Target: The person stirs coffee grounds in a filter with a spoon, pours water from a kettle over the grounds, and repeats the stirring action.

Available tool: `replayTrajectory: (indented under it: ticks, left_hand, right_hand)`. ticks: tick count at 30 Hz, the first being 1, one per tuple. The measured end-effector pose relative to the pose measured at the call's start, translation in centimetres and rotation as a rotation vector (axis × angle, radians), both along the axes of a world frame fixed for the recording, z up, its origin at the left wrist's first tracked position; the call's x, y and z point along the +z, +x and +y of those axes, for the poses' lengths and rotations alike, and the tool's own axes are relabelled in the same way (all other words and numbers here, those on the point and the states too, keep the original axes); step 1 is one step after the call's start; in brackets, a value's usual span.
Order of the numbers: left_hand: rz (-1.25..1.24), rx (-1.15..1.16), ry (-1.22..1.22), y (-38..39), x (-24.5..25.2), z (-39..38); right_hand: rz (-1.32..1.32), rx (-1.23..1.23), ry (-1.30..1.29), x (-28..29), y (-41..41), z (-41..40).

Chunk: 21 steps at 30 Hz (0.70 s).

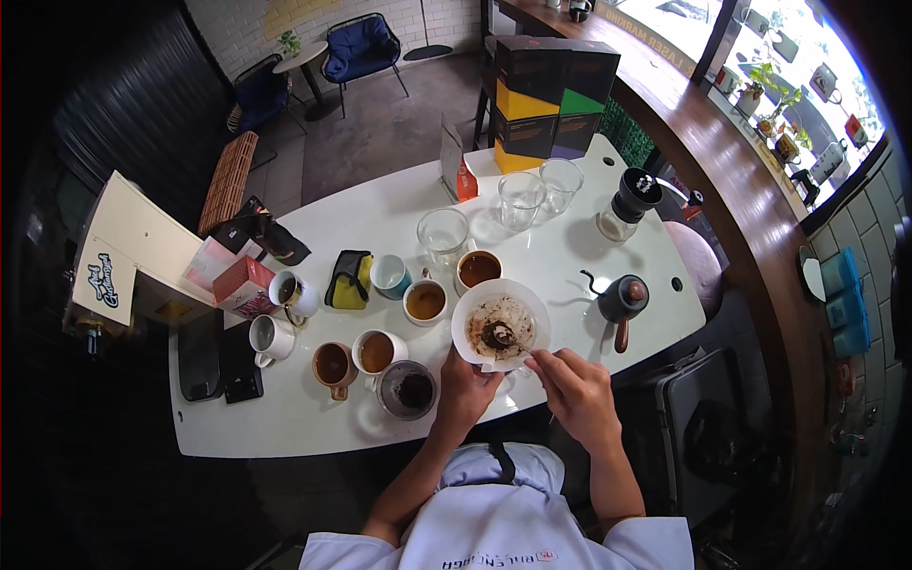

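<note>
In front of me my left hand [467, 388] holds a coffee dripper lined with a white paper filter [536, 313], gripping it from below and the near side. Wet coffee grounds [491, 340] lie at the bottom and speckle the paper. Between the fingers of my right hand [581, 395] is the handle of a metal spoon [504, 335], its bowl down in the filter. Left of my left hand stands a round container [387, 399] with dark grounds inside. Coffee fills a white mug [376, 353], a brown mug [333, 363] and two more cups beyond.
Clear glasses [521, 203] stand behind the filter. A gooseneck kettle [622, 299] and a hand grinder [630, 203] are to the right on the white table [342, 427]. Tall boxes [552, 100] rise at the back. Mugs [273, 336] and a red box [244, 285] crowd the left.
</note>
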State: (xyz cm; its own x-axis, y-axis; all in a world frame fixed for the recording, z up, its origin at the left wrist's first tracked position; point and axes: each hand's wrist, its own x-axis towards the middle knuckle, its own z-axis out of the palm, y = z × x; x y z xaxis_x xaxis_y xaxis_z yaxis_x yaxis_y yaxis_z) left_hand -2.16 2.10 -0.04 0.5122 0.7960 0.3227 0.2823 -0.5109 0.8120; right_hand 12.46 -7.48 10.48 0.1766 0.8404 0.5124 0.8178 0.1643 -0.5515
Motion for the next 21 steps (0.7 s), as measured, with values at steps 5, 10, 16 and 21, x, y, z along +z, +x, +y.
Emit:
replayTrajectory:
  ticks: [5, 10, 16, 21]
  left_hand:
    - [-0.039, -0.004, -0.072, 0.0, 0.3, -0.1]
    - [-0.047, 0.044, -0.237, 0.4, 1.9, -0.3]
    - [-0.004, 0.005, -0.04, 0.1, 0.6, 0.0]
    - [-0.004, 0.015, -0.051, 0.1, 0.1, 0.0]
  right_hand:
    - [0.137, 0.023, 0.0, 1.0, 0.7, -0.4]
    - [0.233, 0.102, -0.131, 0.5, 0.8, -0.3]
    - [0.158, 0.132, -0.222, 0.4, 1.4, -0.8]
    - [0.112, 0.136, -0.25, 0.5, 1.8, -1.0]
